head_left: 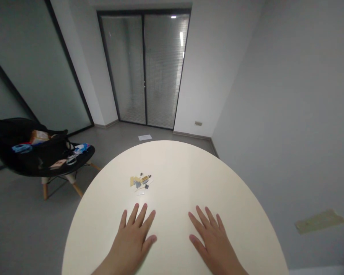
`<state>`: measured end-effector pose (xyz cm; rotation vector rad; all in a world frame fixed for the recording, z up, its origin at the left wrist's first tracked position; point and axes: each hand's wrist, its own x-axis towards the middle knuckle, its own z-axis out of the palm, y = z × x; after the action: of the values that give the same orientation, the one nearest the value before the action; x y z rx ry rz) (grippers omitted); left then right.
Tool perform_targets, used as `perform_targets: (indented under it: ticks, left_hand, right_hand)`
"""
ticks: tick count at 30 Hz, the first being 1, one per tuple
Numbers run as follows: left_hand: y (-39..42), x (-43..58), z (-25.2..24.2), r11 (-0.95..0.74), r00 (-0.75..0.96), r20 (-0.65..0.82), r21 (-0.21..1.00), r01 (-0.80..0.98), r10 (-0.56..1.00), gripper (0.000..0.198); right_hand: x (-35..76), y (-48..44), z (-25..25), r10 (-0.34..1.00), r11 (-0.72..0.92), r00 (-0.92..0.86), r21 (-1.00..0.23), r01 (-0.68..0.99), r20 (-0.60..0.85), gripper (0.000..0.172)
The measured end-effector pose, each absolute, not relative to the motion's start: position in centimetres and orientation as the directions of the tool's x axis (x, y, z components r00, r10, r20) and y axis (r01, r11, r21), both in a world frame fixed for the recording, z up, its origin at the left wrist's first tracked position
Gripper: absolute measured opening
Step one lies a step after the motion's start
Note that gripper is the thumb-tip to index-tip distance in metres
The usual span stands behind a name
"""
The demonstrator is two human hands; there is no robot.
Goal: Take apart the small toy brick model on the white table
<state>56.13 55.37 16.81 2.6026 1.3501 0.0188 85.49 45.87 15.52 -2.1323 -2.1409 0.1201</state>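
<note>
Palm down with its fingers spread, my left hand (135, 235) rests on the round cream table (172, 164) and holds nothing. My right hand (210, 233) lies flat to the right of it, fingers apart, also holding nothing. Just beyond my left fingertips is a small pile of loose pieces (138, 184), grey, tan and dark, too small to name singly. A yellow-brown block (145, 178) sits among them. Nearest to my left hand, a thin whitish strip (140, 193) lies at the pile's near side. Neither hand touches the pieces.
On the left stands a black chair (5, 152) with wooden legs, loaded with a dark bag and several small items. A white sheet (145, 137) lies on the floor behind the table. Glass doors (145, 68) are at the back; a grey wall (289, 114) runs along the right.
</note>
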Motion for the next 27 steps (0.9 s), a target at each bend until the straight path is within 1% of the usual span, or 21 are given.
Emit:
perform_targets:
  ticks: [3, 6, 12, 22, 27]
  left_hand:
    - [55.10, 56.12, 16.90, -0.559, 0.580, -0.072, 0.195, 0.806, 0.811, 0.058]
    - [55.03, 56.07, 17.36, -0.548, 0.573, -0.091, 0.208, 0.811, 0.814, 0.058]
    - [54.99, 55.93, 17.33, -0.544, 0.573, -0.096, 0.216, 0.810, 0.814, 0.058]
    - [54.69, 55.88, 16.71, -0.572, 0.586, -0.033, 0.179, 0.800, 0.810, 0.057]
    - [54.45, 55.90, 16.72, -0.576, 0.587, -0.026, 0.165, 0.801, 0.809, 0.057]
  right_hand:
    - [85.56, 45.83, 15.30, 0.999, 0.016, -0.009, -0.135, 0.991, 0.053, 0.055]
    - [85.57, 45.74, 15.30, 0.998, 0.019, -0.010, -0.139, 0.990, 0.062, 0.055]
    - [85.29, 45.62, 15.87, 1.000, -0.009, 0.009, -0.147, 0.989, -0.004, 0.055]
    - [85.24, 45.43, 15.36, 0.999, 0.004, 0.002, -0.123, 0.992, 0.048, 0.055]
    - [85.01, 45.38, 15.70, 1.000, -0.010, 0.011, -0.118, 0.993, 0.009, 0.056]
